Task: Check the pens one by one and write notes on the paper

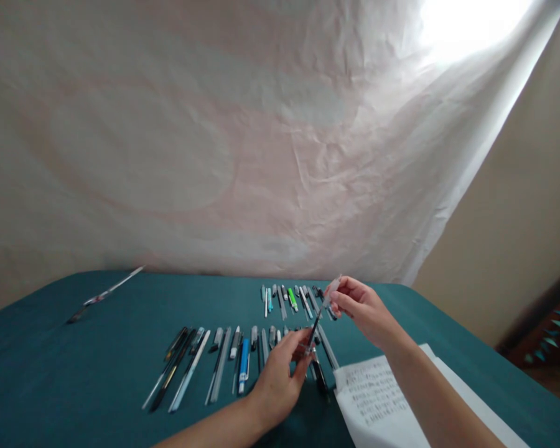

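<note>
My left hand (282, 376) is closed around the lower end of a slim pen (315, 328) with a dark inner rod. At its upper end, my right hand (357, 305) pinches a whitish, translucent part (331, 290), which could be a cap or a piece of the barrel. The pen slants up to the right between both hands, above the table. Just left of my left hand lies a blue pen (244, 366). Below its fingertips rests a black pen (318, 373), partly covered by the hand.
Several pens and separate pen parts form a near row, including a light-blue pen (190, 370). A farther row holds a green pen (292, 299). Handwritten paper (371, 395) lies at right. A long thin wrapped item (107, 294) is at far left on the green tablecloth (98, 361).
</note>
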{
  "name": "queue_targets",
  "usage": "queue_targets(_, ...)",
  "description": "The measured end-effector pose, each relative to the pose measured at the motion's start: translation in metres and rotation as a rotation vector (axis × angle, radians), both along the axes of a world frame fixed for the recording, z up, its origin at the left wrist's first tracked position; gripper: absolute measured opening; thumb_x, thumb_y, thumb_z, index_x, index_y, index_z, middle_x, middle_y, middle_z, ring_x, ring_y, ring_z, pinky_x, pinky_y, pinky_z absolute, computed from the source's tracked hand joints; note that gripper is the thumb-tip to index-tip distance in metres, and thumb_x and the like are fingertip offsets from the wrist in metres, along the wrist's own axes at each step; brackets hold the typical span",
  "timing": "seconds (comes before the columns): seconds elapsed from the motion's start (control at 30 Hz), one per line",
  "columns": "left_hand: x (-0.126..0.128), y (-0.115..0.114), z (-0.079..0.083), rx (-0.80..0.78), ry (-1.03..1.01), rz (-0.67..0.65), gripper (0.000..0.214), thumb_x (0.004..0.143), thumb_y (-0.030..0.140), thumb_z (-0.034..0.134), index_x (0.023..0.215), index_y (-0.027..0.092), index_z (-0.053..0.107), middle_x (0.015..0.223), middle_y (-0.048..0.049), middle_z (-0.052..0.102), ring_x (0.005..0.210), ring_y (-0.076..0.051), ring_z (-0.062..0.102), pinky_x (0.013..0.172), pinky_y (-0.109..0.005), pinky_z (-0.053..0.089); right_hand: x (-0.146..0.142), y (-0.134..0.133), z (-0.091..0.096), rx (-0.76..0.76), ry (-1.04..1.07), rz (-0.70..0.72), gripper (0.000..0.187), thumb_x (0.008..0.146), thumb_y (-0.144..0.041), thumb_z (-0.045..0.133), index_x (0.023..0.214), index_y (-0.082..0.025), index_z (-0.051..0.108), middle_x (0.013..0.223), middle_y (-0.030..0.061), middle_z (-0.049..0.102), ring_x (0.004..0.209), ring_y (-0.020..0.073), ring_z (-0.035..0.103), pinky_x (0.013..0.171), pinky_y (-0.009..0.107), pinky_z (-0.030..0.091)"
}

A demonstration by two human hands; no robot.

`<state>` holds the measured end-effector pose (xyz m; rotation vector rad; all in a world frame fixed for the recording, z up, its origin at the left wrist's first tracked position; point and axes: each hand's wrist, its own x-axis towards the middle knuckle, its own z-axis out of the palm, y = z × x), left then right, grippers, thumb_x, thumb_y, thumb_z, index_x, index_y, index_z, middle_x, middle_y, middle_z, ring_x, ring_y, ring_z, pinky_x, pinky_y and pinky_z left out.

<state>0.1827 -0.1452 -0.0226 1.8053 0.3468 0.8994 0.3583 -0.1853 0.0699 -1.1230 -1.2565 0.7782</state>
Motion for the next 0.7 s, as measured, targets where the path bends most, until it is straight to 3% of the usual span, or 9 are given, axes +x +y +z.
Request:
queue_targets(0.47, 0.0019, 0.0031, -0.0026, 0.055, 0.018, 0.012, 0.034, 0.085, 0.023, 0.047, 0.119, 0.022, 0.05, 0.106, -0.006, 0.056, 0.095, -0.019, 0.053, 0.087, -0.031, 0.041, -0.0012, -0.0047, -0.0021, -0.049, -0.123, 0.082, 0.013, 0.077, -0.028, 0.061, 0.079, -0.016, 0.055, 0.074, 0.0001, 0.054, 0.061, 0.0092, 0.051, 0.054, 0.022, 0.042)
queue_targets(0.7, 0.0004, 0.0038, 0.0052, 0.14, 0.027, 0.029, 0.032, 0.086, 0.018, 0.045, 0.117, 0.021, 0.052, 0.097, -0.005, 0.056, 0.09, -0.017, 0.052, 0.083, -0.028, 0.04, -0.0013, -0.0046, -0.0062, -0.122, -0.146, 0.15, 0.014, 0.075, -0.028, 0.062, 0.074, -0.015, 0.058, 0.091, 0.0027, 0.055, 0.065, 0.0083, 0.053, 0.058, 0.022, 0.044)
